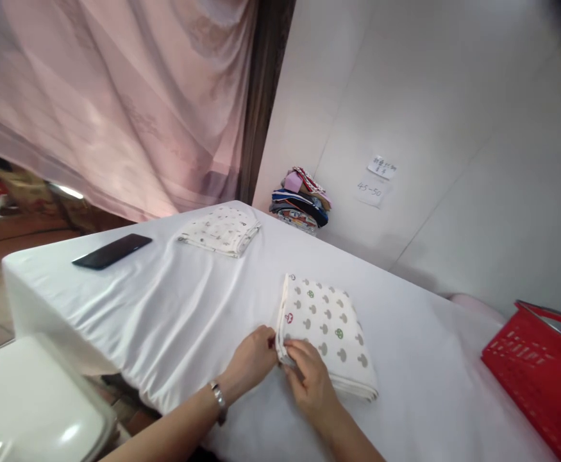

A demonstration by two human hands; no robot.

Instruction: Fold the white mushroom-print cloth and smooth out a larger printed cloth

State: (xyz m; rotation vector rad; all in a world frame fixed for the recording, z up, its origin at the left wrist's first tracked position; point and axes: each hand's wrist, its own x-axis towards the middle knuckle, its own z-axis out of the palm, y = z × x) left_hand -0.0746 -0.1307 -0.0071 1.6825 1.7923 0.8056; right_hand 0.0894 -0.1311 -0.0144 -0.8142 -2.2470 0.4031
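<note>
A folded white cloth with a mushroom print (326,324) lies on the white-covered table in front of me. The mushrooms are mostly grey-green, a few of them red or green. My right hand (311,378) pinches its near left corner, thumb underneath and fingers on top. Against the same corner, my left hand (256,356) is closed, its fingertips at the cloth's left edge. A small dark red spot shows by those fingertips; I cannot make out what it is. Farther back lies a second folded white cloth with a small print (220,231), apart from both hands.
A black phone or tablet (113,251) lies on the tablecloth (174,308) at left. Folded fabrics (302,199) are stacked by the wall, near paper notes (381,168). A red plastic basket (535,366) stands right. A white stool (34,404) is lower left; a pink curtain (140,96) hangs behind.
</note>
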